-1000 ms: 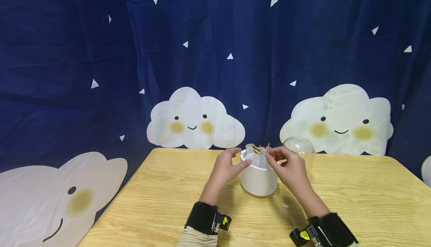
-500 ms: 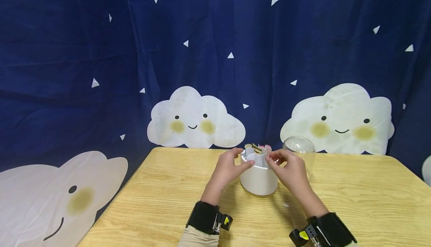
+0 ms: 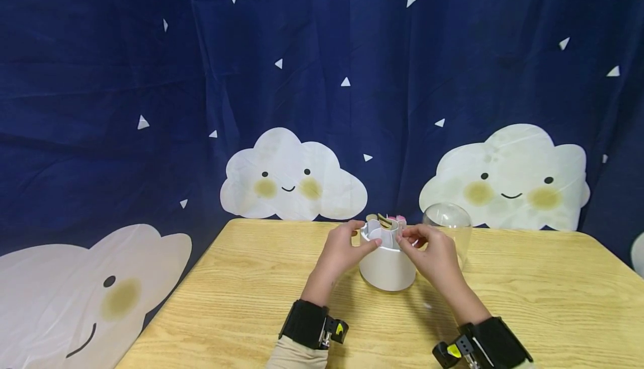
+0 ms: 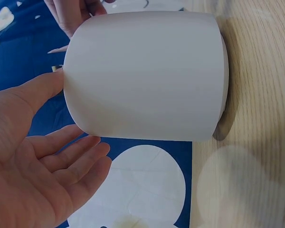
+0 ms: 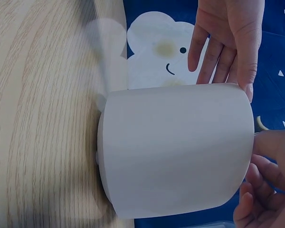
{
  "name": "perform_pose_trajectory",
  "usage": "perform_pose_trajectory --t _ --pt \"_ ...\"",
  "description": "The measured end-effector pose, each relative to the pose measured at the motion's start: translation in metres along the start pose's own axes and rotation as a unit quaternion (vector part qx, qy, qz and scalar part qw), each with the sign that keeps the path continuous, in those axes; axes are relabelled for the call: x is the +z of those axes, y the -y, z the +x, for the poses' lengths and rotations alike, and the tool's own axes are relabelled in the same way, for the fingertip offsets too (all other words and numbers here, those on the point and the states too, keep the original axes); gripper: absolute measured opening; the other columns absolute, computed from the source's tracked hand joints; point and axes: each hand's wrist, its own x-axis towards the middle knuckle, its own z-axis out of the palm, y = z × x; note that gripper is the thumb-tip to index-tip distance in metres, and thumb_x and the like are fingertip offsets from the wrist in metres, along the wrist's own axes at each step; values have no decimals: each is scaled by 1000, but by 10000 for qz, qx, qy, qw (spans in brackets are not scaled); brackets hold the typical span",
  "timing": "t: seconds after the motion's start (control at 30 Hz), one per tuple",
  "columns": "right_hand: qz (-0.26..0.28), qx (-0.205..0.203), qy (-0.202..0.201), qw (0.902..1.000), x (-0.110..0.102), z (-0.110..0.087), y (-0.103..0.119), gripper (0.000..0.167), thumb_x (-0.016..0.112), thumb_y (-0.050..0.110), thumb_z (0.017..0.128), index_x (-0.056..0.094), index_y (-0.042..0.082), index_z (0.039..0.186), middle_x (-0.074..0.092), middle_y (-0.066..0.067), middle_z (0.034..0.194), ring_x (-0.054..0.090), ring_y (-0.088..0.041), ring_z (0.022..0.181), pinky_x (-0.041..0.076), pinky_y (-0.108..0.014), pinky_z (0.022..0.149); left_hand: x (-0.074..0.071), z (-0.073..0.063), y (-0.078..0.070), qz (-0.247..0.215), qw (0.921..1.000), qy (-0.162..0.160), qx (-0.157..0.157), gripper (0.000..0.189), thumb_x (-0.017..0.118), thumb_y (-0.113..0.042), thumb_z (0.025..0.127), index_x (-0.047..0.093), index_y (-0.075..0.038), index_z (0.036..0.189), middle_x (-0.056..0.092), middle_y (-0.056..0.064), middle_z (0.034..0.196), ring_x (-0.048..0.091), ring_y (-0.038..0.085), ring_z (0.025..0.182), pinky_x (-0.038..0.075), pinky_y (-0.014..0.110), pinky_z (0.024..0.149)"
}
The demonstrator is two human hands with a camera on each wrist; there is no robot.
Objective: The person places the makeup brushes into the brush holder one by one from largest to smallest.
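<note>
A white round container [image 3: 387, 270] stands upright on the table, with a pale divided insert [image 3: 386, 239] in its mouth. Gold-brown pieces [image 3: 384, 221] and a pink piece [image 3: 399, 221] show above the insert. My left hand [image 3: 342, 246] is at the container's left side, its thumb over the rim and its nearly straight fingers along the far wall, as the left wrist view shows. On the right, thumb and forefinger of my right hand [image 3: 431, 249] pinch at the insert's edge by the rim; the exact pinch point is hidden. The container's wall [image 5: 175, 152] fills much of the right wrist view.
Behind the right hand stands a clear dome cover [image 3: 448, 221] on the wooden table [image 3: 241, 279]. A dark blue curtain [image 3: 312, 50] with cloud faces hangs behind the table's back edge. Both wrists wear black straps with cameras.
The insert sits slightly lower in the container. My right fingers have moved slightly with it, and the pink piece shows more behind them. My left hand stays at the rim.
</note>
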Motion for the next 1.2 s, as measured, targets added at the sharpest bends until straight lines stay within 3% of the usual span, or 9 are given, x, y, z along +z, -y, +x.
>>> perform_pose_trajectory --t 0.7,0.9,1.2 --pt "-42 9 29 10000 -2 1 0 9 78 10 85 74 2 86 66 -4 75 59 -19 72 48 -24 63 -1 -1 0 -31 10000 -13 -42 60 76 -37 92 60 0 136 63 15 137 60 35 124 53 44 99" --pt "-15 -62 -150 9999 -7 3 1 11 71 11 92 75 1 87 67 -4 75 59 -18 70 48 -25 63 -2 0 2 69 9998 -192 14 59 78 -36 90 62 0 134 64 16 134 62 35 122 54 45 97" --pt "114 45 -228 9997 -11 3 2 14 70 13 93 75 3 84 66 -3 74 58 -16 70 46 -25 63 -3 -1 4 141 9992 -382 42 55 79 -35 89 64 -1 129 66 16 131 64 36 117 55 46 94"
